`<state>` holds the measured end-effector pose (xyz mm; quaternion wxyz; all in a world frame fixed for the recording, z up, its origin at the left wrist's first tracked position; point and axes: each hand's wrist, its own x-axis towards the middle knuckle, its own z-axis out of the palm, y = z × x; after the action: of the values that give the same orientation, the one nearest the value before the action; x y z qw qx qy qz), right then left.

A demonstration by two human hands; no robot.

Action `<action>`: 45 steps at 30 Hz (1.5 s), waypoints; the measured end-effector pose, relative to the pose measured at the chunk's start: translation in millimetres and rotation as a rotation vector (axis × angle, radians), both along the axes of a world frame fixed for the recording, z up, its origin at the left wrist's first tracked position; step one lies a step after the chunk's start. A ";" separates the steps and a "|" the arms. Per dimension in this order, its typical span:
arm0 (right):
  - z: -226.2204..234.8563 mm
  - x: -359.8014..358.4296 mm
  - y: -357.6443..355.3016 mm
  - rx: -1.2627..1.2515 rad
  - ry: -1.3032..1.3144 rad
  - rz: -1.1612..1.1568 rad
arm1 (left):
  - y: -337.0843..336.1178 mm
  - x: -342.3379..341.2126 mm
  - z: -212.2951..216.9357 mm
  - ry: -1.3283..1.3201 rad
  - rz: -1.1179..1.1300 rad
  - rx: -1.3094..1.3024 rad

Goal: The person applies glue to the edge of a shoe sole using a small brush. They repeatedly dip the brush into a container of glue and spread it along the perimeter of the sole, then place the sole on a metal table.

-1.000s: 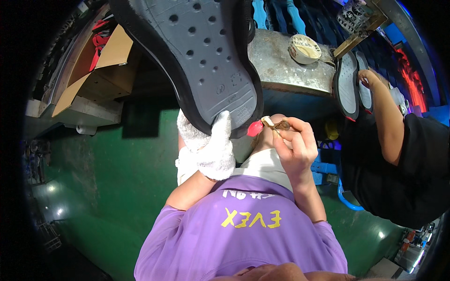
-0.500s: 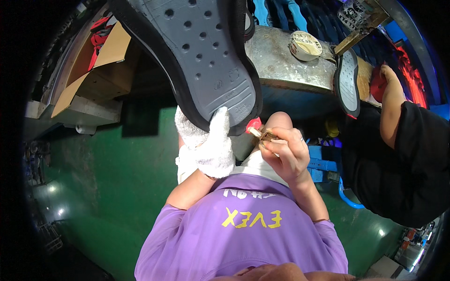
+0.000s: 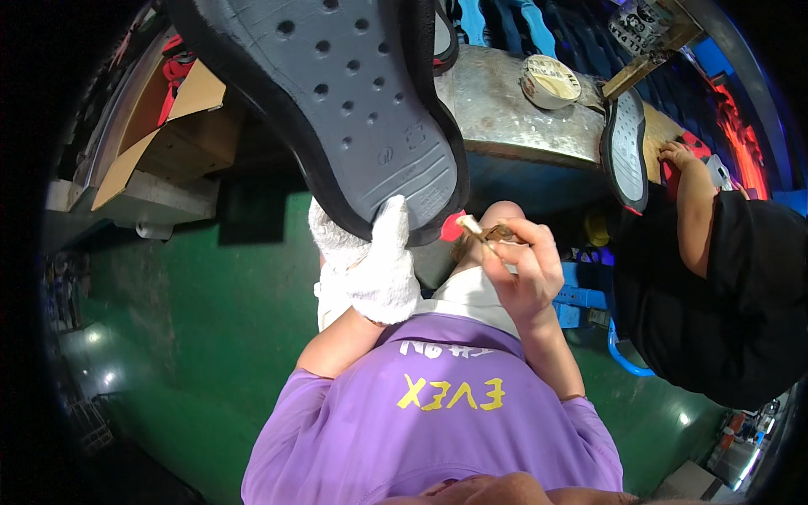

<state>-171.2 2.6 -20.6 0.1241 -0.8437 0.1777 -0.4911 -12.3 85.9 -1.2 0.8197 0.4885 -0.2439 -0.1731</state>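
Observation:
A large grey shoe sole (image 3: 370, 126) with a raised black border and small round dimples reaches up past the top edge. My left hand (image 3: 383, 273), in a white knitted glove, grips its near end, with the thumb laid on the grey face. A red tab (image 3: 453, 226) sticks out at the right of that end. Beside it, my bare right hand (image 3: 528, 269) pinches a small, thin, brownish tool (image 3: 484, 236) with a whitish tip. The tip is close to the red tab; I cannot tell whether they touch.
Ahead is a worn metal bench (image 3: 497, 97) with a round tub (image 3: 550, 82). Another grey sole (image 3: 625, 151) rests at its right end, near a co-worker's hand (image 3: 680, 157) on something red. An open cardboard box (image 3: 189, 143) stands left, above the green floor (image 3: 194, 337).
The shoe sole has shifted slightly up and left. My right hand has turned, swinging the tool's tip upward. The co-worker's hand has moved down and left.

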 end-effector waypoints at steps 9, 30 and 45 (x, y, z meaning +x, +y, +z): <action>8.6 -1.9 -3.9 -0.057 0.040 0.026 | -3.1 -3.7 1.4 0.075 0.052 0.055; 1.7 -5.5 -1.4 -0.020 0.021 -0.026 | -7.3 -7.9 4.3 0.052 -0.025 0.022; -1.9 -3.2 5.8 -0.062 0.008 0.085 | -11.8 -4.9 -8.6 0.102 -0.020 0.045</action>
<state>-174.4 8.4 -22.5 0.1177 -0.8558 0.1268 -0.4874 -17.2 74.1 -9.8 0.8181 0.4949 -0.2027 -0.2114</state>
